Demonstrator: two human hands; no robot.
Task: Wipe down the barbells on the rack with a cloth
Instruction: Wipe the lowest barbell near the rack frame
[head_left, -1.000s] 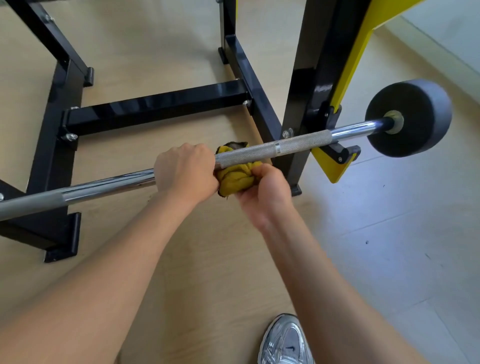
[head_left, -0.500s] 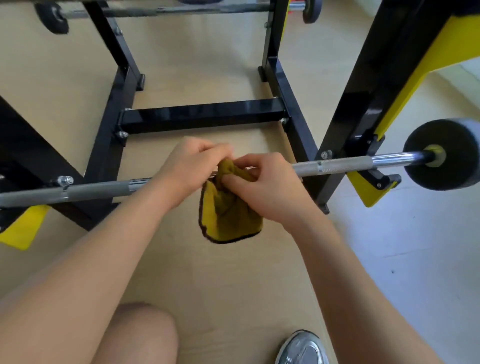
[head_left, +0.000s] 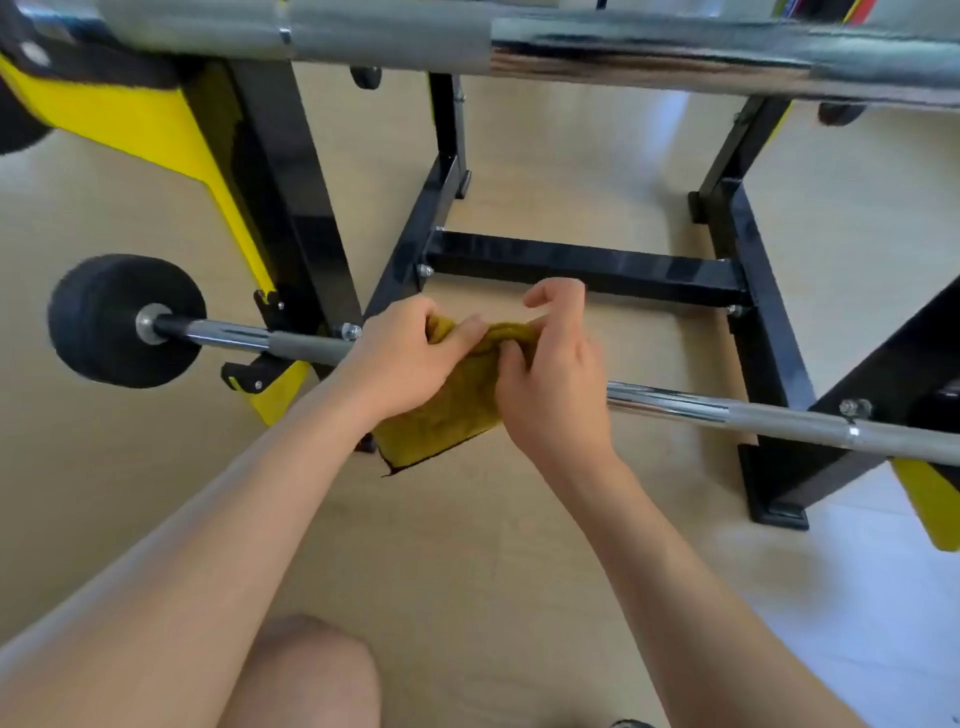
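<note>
Head view: you've got the yellow cloth (head_left: 447, 410) draped over the lower barbell (head_left: 727, 413), roughly mid-shaft, w/ a loose flap hanging below the bar. Left hand (head_left: 402, 364) is closed on the cloth's left part, thumb on top. Right hand (head_left: 550, 374) pinches the cloth's right edge w/ thumb and lower fingers; index and middle are lifted clear, so that grip looks partial.

Cloth is soft and floppy, prob light, so it'll bunch or slide off if you hold one corner only. Best bet imo: wrap it fully round the shaft and close one whole palm over it, then slide along.

Bar is stiff steel and sits on the black-and-yellow rack (head_left: 291, 218) hooks, w/ a black end weight (head_left: 122, 319) at its left end. The polished section right of your hands looks slick, so the cloth should glide there; the grey matte sections look rougher and may snag fibres. Bar could roll in its hooks, so steady it w/ the free hand.

A second barbell (head_left: 519, 47) runs across the top of frame, blurred.
</note>
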